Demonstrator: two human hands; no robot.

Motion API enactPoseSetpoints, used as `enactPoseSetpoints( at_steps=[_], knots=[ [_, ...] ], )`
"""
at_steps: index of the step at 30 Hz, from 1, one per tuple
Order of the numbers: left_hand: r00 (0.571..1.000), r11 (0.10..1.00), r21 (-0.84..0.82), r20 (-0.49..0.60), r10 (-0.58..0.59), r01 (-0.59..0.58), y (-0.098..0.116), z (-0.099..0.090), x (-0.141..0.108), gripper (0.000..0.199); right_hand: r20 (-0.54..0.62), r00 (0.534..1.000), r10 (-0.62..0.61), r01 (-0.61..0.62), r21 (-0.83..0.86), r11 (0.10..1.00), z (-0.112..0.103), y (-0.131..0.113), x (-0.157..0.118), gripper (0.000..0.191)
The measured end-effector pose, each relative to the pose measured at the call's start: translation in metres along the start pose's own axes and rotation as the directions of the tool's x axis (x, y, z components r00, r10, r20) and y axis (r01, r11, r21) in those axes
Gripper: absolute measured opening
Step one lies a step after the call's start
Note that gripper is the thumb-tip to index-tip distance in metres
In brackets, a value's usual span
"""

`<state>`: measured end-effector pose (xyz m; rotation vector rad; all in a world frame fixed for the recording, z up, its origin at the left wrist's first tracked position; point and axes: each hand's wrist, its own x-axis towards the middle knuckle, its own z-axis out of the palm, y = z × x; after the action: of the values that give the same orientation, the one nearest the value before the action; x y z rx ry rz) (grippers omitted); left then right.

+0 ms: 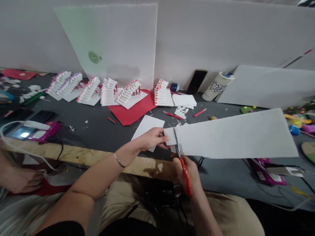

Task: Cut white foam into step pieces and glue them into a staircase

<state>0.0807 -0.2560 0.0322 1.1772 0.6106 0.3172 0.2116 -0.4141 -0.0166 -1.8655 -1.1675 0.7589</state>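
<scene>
A long white sheet (236, 136) stretches rightward from the middle of the table. My left hand (156, 139) pinches its narrow left end between thumb and fingers. Red-handled scissors (185, 175) are in my right hand (189, 170), closed round the handles below the sheet. The scissor blades cross the sheet just right of my left fingers, pointing away from me. Beneath and left of my left hand lies a smaller white sheet (147, 126) on the dark table.
Small white stair-like models (126, 93) line the wall, some by a red sheet (130, 113). Behind are paper scraps (181, 112), red pens (172, 115), a phone (197, 81) and a white cup (218, 87). Another person's hand (24, 177) is at the lower left.
</scene>
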Motion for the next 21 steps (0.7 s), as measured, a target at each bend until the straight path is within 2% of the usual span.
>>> enactPoseSetpoints(
  at_steps=[6, 12, 17, 21],
  knots=[
    [1.000, 0.999, -0.045, 0.007, -0.010, 0.011, -0.008, -0.007, 0.009, 0.033, -0.043, 0.999, 0.018, -0.018, 0.004, 1.000, 0.002, 0.000, 0.007, 0.058],
    [0.999, 0.995, -0.085, 0.006, -0.046, 0.046, -0.012, -0.010, 0.014, 0.037, -0.017, 0.998, 0.056, -0.054, 0.105, 0.993, 0.005, 0.009, 0.011, 0.056],
    [0.995, 0.991, -0.106, 0.064, -0.080, 0.086, -0.012, -0.012, 0.012, 0.038, 0.046, 0.989, 0.138, -0.145, 0.276, 0.950, 0.004, 0.010, 0.010, 0.054],
    [0.988, 0.984, -0.145, 0.131, -0.086, 0.105, -0.007, -0.022, 0.005, 0.042, 0.157, 0.975, 0.158, -0.214, 0.467, 0.858, 0.001, 0.009, 0.007, 0.054]
  ],
)
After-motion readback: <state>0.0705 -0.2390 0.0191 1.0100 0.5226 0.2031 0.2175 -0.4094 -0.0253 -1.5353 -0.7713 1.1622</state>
